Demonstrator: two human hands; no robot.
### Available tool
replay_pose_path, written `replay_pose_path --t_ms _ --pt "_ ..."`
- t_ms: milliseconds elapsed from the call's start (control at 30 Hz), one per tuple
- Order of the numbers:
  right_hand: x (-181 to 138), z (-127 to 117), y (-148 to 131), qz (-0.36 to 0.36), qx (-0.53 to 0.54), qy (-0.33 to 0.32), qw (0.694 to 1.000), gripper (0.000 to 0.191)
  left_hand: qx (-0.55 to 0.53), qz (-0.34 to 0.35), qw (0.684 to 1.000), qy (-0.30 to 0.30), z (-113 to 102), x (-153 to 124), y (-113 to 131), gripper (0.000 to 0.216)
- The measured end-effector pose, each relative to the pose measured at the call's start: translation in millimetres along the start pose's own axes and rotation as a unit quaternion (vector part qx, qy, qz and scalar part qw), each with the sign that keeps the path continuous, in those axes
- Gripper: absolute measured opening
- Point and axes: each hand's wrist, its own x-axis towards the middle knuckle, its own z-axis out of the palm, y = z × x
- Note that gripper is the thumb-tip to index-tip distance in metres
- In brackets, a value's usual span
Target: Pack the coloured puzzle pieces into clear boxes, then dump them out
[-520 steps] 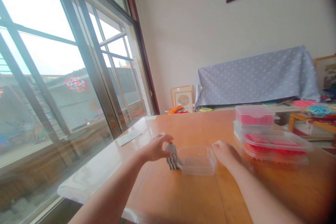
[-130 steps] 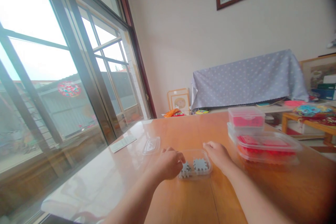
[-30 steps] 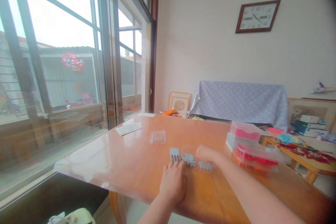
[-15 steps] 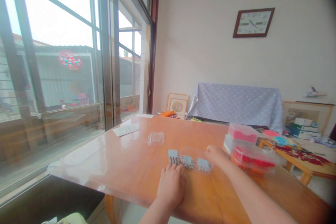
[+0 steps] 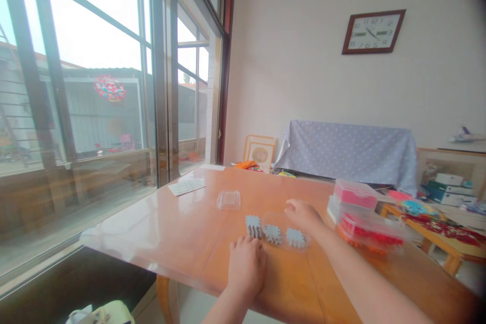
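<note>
My left hand [image 5: 247,266] rests on the table with its fingers curled, its fingertips close to a stack of pale blue-grey tiles [image 5: 253,226] with notched, jigsaw-like edges. Whether it holds anything is hidden. Just right of that stack, a shallow clear plastic container [image 5: 281,218] has two more groups of notched tiles, the left tiles [image 5: 272,233] and the right tiles [image 5: 295,236]. Beyond the container's far right rim is my right hand [image 5: 306,216], its fingers bent inward and pointing left. What those fingers hold, if anything, I cannot make out.
A clear plastic lid or tray [image 5: 228,200] lies farther back on the wooden table [image 5: 205,233]. A paper sheet [image 5: 187,187] is near the left edge. At right stand a pink-topped box [image 5: 355,194] and a clear box with red contents [image 5: 372,228].
My right hand has moved left and slightly up, over the container's far side. My left hand stays beside the tile stack. The whole view has shifted slightly.
</note>
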Motion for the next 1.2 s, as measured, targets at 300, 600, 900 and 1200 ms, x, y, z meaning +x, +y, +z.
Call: replay_pose_path --t_ms 300,600,900,1200 --pt "18 11 -88 -0.227 0.013 -0.144 0.963 0.058 -0.015 -0.010 1.000 0.013 0 -1 1 0.033" --pt "31 26 -110 -0.234 -0.063 -0.214 0.946 0.054 -0.032 -0.009 0.999 0.033 8 -1 -4 0.031" --pt "35 30 -102 -0.221 -0.027 -0.197 0.955 0.050 -0.035 -0.016 0.999 0.022 7 2 -5 0.031" --pt "37 29 -89 -0.221 0.006 -0.210 0.952 0.065 -0.041 -0.016 0.998 0.037 11 3 -7 0.027"
